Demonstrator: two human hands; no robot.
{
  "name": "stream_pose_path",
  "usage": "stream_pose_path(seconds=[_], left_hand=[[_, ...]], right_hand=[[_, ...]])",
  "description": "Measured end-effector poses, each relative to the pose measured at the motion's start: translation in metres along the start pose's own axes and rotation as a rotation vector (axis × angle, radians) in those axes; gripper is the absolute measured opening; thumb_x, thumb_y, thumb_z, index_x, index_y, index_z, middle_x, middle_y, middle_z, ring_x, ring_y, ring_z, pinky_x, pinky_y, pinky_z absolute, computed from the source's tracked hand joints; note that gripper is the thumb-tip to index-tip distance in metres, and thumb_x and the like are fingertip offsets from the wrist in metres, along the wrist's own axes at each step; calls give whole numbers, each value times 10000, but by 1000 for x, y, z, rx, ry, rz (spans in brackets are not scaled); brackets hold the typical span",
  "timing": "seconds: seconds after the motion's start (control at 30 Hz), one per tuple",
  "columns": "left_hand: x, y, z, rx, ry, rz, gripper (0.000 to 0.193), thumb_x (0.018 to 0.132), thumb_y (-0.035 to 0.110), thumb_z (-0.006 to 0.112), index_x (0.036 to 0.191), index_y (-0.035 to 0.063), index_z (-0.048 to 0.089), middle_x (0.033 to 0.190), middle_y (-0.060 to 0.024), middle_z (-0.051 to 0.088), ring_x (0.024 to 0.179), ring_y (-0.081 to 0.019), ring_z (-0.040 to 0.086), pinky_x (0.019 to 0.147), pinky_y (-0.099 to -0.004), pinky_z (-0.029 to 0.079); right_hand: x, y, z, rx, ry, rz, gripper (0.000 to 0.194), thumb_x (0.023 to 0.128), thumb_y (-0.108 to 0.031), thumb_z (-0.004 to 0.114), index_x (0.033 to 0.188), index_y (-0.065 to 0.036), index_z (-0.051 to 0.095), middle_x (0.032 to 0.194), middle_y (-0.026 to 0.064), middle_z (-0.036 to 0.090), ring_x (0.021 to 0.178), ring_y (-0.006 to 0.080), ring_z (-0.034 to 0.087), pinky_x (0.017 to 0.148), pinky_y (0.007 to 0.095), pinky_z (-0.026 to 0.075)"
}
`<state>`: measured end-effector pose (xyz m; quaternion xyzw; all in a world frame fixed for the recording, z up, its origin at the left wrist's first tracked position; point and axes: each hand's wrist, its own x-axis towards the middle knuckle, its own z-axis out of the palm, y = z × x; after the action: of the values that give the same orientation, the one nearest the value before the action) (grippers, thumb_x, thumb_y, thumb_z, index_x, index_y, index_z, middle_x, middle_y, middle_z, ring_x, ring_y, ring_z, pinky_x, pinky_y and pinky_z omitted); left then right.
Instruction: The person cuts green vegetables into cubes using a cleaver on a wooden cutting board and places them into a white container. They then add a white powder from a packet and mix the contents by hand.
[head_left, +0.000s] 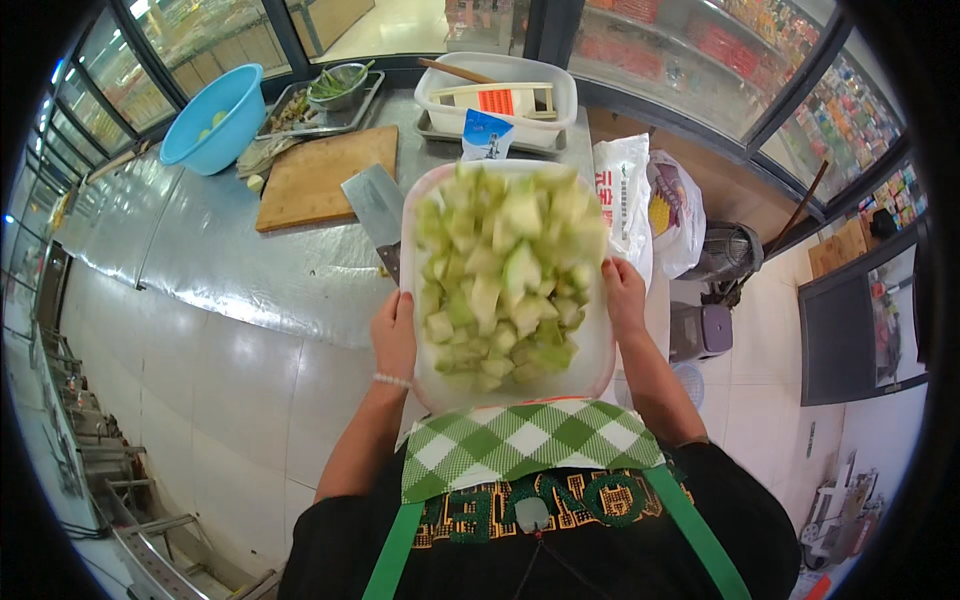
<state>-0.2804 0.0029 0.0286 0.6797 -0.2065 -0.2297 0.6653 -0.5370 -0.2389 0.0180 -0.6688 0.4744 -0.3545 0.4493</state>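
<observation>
Both my hands grip a white plastic tub (592, 375) by its two long sides, in front of my apron. It is full of pale green vegetable chunks (495, 277), blurred at the top. My left hand (394, 334) is on the left rim and my right hand (624, 296) on the right rim, with the fingers partly hidden by the tub. Just beyond my left hand a cleaver (375, 202) lies on the steel table (315, 277), its handle partly covered by the tub. A wooden cutting board (330, 176) lies to the left of the blade.
A light blue basin (217, 120) stands at the far left, beside a metal tray (277, 127) holding a steel bowl of green vegetables (337, 88). Behind my tub are a blue-white packet (486, 135) and a white bin (439, 90). Bags (630, 195) stand on the right.
</observation>
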Motion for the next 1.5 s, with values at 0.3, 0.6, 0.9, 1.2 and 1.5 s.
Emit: stream_pose_path(seconds=[0.3,0.6,0.9,1.2,1.5], left_hand=[[-29,89,-4,285,52,226,326,974,175,511,1178,-66,595,929,-78,680,850,-102,582,762,-273,475],[-9,-5,-3,185,26,2,321,973,185,525,1141,-68,629,919,-62,687,837,-100,583,772,-269,476],[-10,12,3,299,51,165,312,975,207,505,1141,-29,624,889,-135,679,786,-161,610,729,-305,479],[27,-48,7,477,16,58,258,947,257,517,993,28,628,754,-164,608,668,-303,580,648,-392,450],[24,-37,17,546,48,77,270,944,266,518,1064,37,594,791,-192,616,720,-367,599,673,-424,459]], right_hand=[[-27,-38,-4,429,84,-57,295,982,-214,549,1127,31,627,936,9,643,822,79,539,740,229,442],[-13,11,-1,73,-12,51,277,976,-214,565,1109,18,634,936,-6,646,837,71,564,759,219,453],[-19,-34,-14,57,59,-99,285,969,-217,557,1091,26,639,896,21,651,815,77,552,736,243,458],[36,-6,39,-544,15,-467,242,924,-217,576,1020,-5,639,1057,174,630,980,350,581,848,418,464],[86,-26,176,-783,-717,-141,729,783,-686,562,1342,-217,550,1434,199,422,1305,394,400,1056,550,330]])
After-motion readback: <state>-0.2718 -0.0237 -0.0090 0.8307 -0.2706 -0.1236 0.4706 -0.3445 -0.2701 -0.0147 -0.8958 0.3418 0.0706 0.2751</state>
